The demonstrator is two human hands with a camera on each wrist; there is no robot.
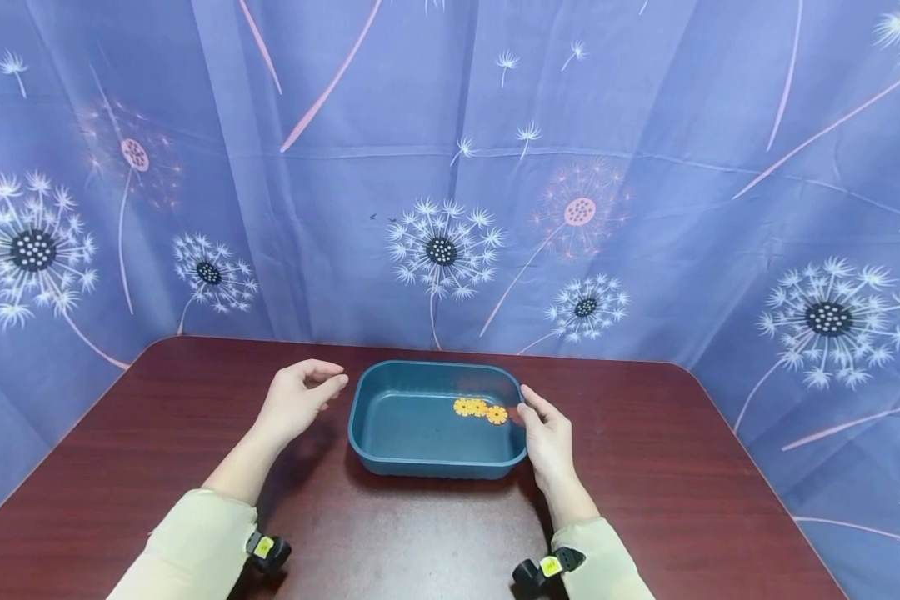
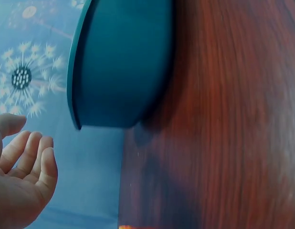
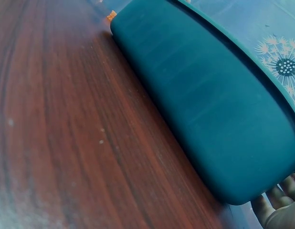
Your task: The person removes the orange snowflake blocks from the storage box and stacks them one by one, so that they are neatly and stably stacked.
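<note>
A dark teal plastic basin (image 1: 435, 468) stands on the table. Inside, toward its right end, lie yellow-orange flower-shaped discs (image 1: 497, 415) with notched edges, close together in a row. An indistinct reddish patch (image 1: 515, 414) shows beside them. At the basin's right end, my right hand (image 1: 551, 433) grips the rim, thumb on top and fingers outside; part of this hand (image 3: 283, 210) also appears in the right wrist view. Left of the basin, apart from its rim, my left hand (image 1: 300, 400) hovers with loosely bent fingers. Between its thumb and fingers (image 2: 42, 164) nothing shows.
The reddish-brown wooden table (image 1: 682, 467) extends around the basin. Behind it hangs a blue dandelion-print curtain (image 1: 345, 250). A small orange thing (image 3: 111, 15) shows past the basin's far end in the right wrist view; its kind is unclear.
</note>
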